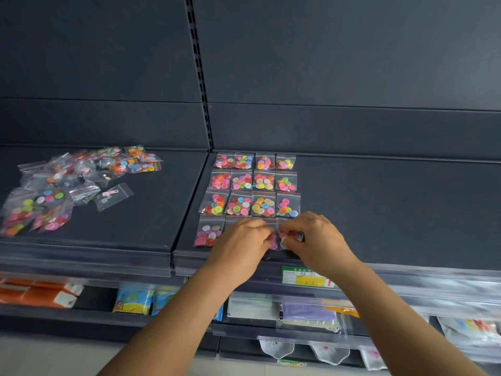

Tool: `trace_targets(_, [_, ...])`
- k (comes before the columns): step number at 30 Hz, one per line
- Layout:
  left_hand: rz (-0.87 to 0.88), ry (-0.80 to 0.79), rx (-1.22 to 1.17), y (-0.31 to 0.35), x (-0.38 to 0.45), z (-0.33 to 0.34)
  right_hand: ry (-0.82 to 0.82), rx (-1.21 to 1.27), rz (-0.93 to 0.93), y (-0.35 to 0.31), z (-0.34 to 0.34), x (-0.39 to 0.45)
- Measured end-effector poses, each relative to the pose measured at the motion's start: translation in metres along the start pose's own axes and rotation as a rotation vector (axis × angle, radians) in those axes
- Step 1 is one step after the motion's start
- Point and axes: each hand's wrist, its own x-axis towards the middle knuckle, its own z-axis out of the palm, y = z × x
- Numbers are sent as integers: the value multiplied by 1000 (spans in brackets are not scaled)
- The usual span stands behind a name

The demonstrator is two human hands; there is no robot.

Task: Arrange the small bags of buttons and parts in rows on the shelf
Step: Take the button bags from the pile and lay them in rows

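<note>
Small clear bags of coloured buttons lie in neat rows (254,184) on the dark shelf (379,207), four across. In the front row one bag (208,234) lies free at the left. My left hand (244,244) and my right hand (311,234) meet over the front row's right part, fingers curled and pinching button bags (278,238) there. The hands hide most of those bags. A loose pile of unsorted bags (67,183) lies on the left shelf panel, with a single bag holding a pink part (113,196) at its edge.
The shelf's right half is bare dark surface. A price label (306,278) sits on the front rail below my hands. Lower shelves hold packaged goods: orange packs (38,291), blue packets (135,299) and clear-bagged items (306,313). A slotted upright (199,74) divides the back panels.
</note>
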Motion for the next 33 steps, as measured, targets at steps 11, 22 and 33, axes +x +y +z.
trace_targets(11, [-30, 98, 102, -8, -11, -14, 34, -144, -60, -19, 1, 6])
trace_targets(22, [-226, 246, 178, -95, -53, -67, 15, -176, -277, -115, 38, 49])
trace_targets(33, [-275, 262, 208, -236, -102, -128, -6, -147, -316, -249, 119, 107])
